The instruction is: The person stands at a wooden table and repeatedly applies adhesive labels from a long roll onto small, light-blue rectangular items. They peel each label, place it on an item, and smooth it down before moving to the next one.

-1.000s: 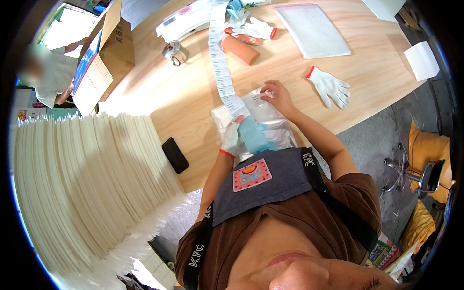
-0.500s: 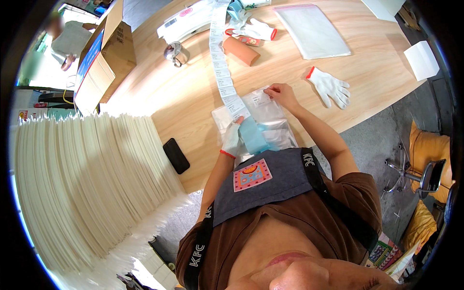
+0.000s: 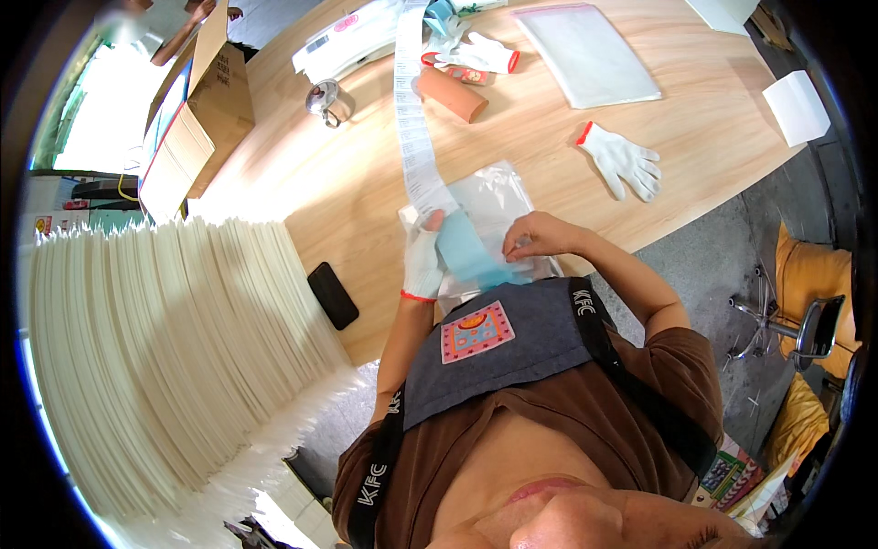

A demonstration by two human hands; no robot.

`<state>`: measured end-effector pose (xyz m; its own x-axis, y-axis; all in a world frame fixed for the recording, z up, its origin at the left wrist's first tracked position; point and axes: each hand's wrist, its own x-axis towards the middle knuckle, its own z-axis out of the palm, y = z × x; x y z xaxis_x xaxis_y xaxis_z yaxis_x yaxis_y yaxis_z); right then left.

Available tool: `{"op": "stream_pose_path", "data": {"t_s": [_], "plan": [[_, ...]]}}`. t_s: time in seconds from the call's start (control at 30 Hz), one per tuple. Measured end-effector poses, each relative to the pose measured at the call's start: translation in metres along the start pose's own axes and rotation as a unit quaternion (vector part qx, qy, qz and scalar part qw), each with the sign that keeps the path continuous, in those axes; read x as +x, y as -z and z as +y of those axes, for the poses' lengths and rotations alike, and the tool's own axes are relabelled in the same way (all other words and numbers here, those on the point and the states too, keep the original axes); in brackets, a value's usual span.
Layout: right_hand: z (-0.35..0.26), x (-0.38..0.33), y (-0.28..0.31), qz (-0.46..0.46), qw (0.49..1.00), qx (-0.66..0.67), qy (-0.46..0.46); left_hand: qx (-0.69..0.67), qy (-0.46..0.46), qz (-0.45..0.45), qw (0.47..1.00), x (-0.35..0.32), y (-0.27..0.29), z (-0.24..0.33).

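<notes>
A long strip of white labels (image 3: 413, 128) runs down the table towards me, ending in bare pale-blue backing (image 3: 471, 252). My left hand (image 3: 422, 261), in a white fingertip-cut glove with a red cuff, is closed on the label strip, its bare thumb on top where white meets blue. Under the strip lie clear plastic bags (image 3: 498, 188), partly covered by the backing and my hands. My bare right hand (image 3: 541, 236) hovers at the bags' right side, fingertips pinched together beside the blue backing. Whatever those fingertips hold is too small to make out.
A tall stack of white packed sheets (image 3: 165, 357) rises at the left, with a phone (image 3: 333, 296) beside it. Further off are a cardboard box (image 3: 215, 119), a metal cup (image 3: 325, 101), an orange-brown roll (image 3: 452, 95), a loose glove (image 3: 622, 163) and a plastic bag stack (image 3: 590, 55).
My right hand has drawn back towards me from the bags' far corner, and the label seen there is gone from view. My left hand has shifted slightly left and away with the strip.
</notes>
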<state>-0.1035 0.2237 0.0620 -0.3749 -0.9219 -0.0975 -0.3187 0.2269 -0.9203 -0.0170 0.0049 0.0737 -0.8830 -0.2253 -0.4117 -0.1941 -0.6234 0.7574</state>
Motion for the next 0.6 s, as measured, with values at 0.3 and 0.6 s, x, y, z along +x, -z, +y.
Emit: {"op": "stream_pose_path", "data": {"t_s": [0.3,0.6], "plan": [[0.002,0.044,-0.020,0.262,0.964,0.043,0.009,0.081,0.048,-0.029,0.995,0.024,0.029,-0.051],[0.002,0.053,-0.036,0.295,0.948,-0.102,0.065,-0.074,0.083,-0.025,0.994,0.050,0.055,-0.070]]}}
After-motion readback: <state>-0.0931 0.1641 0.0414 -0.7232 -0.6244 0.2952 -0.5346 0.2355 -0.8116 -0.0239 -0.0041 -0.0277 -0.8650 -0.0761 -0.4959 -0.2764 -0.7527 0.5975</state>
